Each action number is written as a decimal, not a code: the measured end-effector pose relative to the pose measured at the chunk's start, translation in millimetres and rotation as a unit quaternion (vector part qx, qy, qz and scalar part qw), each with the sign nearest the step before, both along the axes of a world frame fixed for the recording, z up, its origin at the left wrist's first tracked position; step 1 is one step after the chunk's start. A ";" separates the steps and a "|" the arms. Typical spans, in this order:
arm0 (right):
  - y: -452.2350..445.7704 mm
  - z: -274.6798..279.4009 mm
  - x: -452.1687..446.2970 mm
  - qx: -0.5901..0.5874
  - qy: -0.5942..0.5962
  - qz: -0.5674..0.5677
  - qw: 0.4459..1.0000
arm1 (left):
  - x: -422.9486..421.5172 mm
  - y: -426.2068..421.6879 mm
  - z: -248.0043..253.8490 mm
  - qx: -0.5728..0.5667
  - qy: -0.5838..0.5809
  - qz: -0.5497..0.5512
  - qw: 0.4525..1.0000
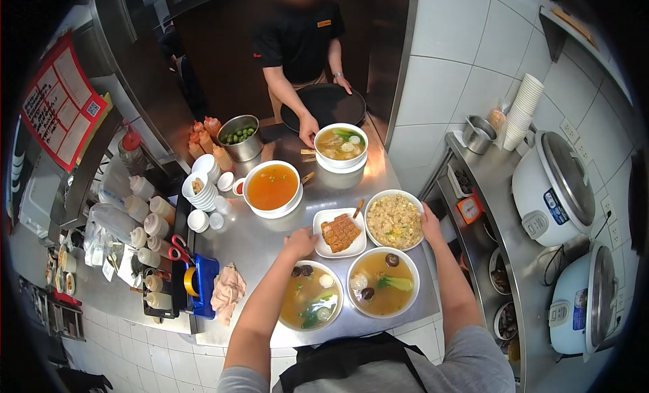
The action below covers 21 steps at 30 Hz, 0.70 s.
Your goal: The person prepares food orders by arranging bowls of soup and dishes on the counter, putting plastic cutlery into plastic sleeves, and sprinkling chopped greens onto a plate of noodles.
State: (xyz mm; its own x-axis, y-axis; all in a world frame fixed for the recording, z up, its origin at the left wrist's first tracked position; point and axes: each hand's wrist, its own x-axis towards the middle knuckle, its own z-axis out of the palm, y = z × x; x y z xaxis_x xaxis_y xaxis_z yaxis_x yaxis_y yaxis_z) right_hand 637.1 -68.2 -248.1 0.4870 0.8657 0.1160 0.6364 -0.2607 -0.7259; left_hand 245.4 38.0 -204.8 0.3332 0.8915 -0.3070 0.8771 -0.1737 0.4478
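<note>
The fingers of the left hand [299, 244] are bent at the left rim of the white plate [359, 244]; whether they grip, I cannot tell. The right hand [429, 224] holds the rice bowl [415, 241] by the bench [257, 241]'s right edge. Two soup bowls [383, 316] take room along the near edge.

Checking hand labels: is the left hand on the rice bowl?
No: the left hand touches the square plate; the right hand holds the rice bowl.

No wording is legible. The red-bordered sheet [61, 102] bears dark writing and a square printed code [93, 108]; the orange badge [324, 23] on the black shirt [297, 45] and the blue sticker [556, 207] on the upper rice cooker [537, 183] are too small to read.
</note>
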 end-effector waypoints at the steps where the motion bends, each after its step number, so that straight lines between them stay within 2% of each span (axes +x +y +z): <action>1: -0.6 0.8 -2.8 0.012 0.002 -0.002 1.000 | 7.8 8.6 -15.1 -0.028 -0.003 0.008 1.000; 5: -2.2 2.7 -6.2 0.027 0.007 -0.013 1.000 | 10.0 14.1 -12.8 -0.103 -0.017 0.020 0.994; 14: -1.3 1.5 -4.5 0.032 0.004 -0.012 0.999 | 12.9 -6.5 17.5 -0.122 0.066 0.021 0.990; 17: -1.4 0.5 -3.8 0.019 0.006 -0.016 1.000 | 10.5 -3.6 -3.4 -0.080 0.097 0.010 0.992; 21: -4.8 9.2 -8.6 -0.022 0.022 -0.025 0.999 | 11.6 -3.4 -4.4 -0.100 0.118 -0.001 0.988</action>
